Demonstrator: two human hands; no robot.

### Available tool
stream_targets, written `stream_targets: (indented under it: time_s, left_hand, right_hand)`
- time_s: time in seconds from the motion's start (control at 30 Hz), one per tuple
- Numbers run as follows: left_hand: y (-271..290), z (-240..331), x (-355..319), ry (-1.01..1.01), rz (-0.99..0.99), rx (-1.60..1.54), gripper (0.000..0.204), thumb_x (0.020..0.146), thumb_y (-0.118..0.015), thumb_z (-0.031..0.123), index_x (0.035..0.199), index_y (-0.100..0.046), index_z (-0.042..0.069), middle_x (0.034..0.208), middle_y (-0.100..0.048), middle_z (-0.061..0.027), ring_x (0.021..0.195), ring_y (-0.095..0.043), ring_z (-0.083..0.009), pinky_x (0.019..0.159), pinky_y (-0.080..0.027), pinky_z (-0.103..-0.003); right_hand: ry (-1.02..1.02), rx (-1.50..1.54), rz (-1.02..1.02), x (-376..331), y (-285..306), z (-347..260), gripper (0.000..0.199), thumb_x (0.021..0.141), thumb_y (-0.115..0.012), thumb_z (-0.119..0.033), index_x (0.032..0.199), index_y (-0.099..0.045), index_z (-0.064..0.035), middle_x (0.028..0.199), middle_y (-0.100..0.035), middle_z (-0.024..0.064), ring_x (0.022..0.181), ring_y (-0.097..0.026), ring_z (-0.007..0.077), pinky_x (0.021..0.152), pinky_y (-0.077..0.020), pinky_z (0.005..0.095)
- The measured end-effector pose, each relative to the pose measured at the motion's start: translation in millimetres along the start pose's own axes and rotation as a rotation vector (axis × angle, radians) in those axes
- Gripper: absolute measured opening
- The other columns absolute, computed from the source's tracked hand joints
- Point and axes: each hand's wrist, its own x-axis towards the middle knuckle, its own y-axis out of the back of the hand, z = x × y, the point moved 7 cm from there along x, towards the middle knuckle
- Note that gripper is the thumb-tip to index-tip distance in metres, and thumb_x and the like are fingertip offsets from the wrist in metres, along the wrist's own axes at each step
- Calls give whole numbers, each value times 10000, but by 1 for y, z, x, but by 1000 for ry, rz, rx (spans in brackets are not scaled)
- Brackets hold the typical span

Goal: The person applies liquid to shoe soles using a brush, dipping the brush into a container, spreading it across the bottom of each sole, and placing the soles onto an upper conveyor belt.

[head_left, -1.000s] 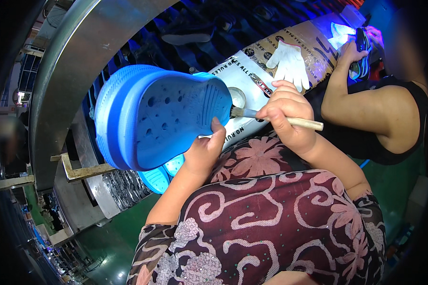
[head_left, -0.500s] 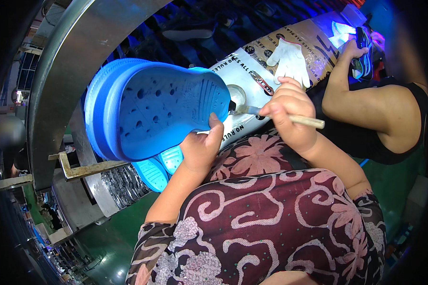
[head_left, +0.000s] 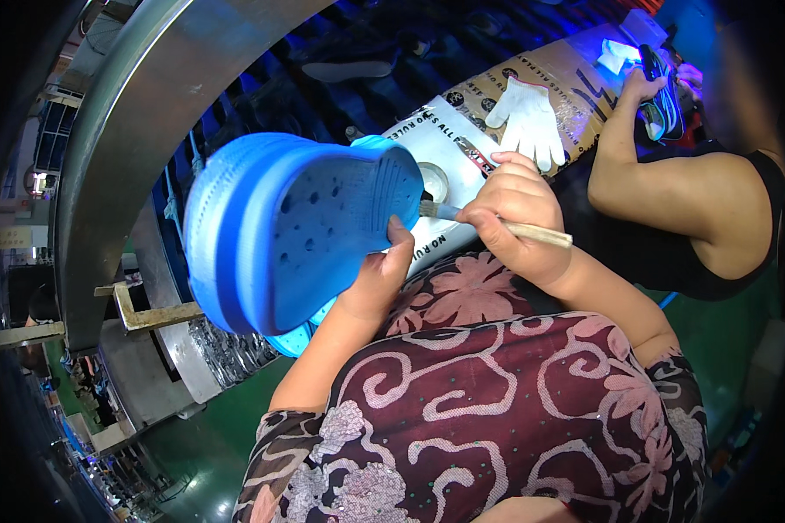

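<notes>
1. Blue-violet light falls on the far end of the desk point(head_left: 460, 125), which is covered in white and brown printed sheeting.
2. One blue clog point(head_left: 344, 213) is held up, tilted, left of centre, its narrow ridged end toward the right.
3. Of the hands, the left hand point(head_left: 378, 277) pinches that end, thumb on the inside, fingers hidden behind.
4. The right hand point(head_left: 525, 213) pinches a pale-handled brush point(head_left: 542, 234); its bristles are at the clog's narrow rim, though contact cannot be told.
5. Just beyond, a round dish point(head_left: 433, 181) and a white glove point(head_left: 527, 120) lie on the sheeting.
6. Farther right, a co-worker's hand point(head_left: 645, 84) grips a dark shoe point(head_left: 665, 98).
</notes>
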Motion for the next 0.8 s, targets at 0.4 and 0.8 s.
stream_targets:
  time_s: [0.4, 0.8]
  left_hand:
    - [24, 32, 39, 214, 10, -112, 343, 776, -580, 13, 1109, -547, -61, 1019, -617, -144, 943, -608, -238, 851, -469, -342]
    - [-169, 129, 218, 532, -874, -1009, 376, 842, -644, 162, 1121, -456, -7, 787, -613, -119, 494, -575, -152, 433, -489, -228]
  right_hand:
    - [-358, 167, 337, -36, 53, 55, 392, 954, -434, -212, 657, -588, -9, 604, -565, 56, 577, -518, 153, 827, -430, 338]
    - [-511, 136, 407, -88, 86, 80, 178, 880, -546, -99, 743, -619, -13, 665, -565, 82, 619, -532, 211, 608, -413, 335]
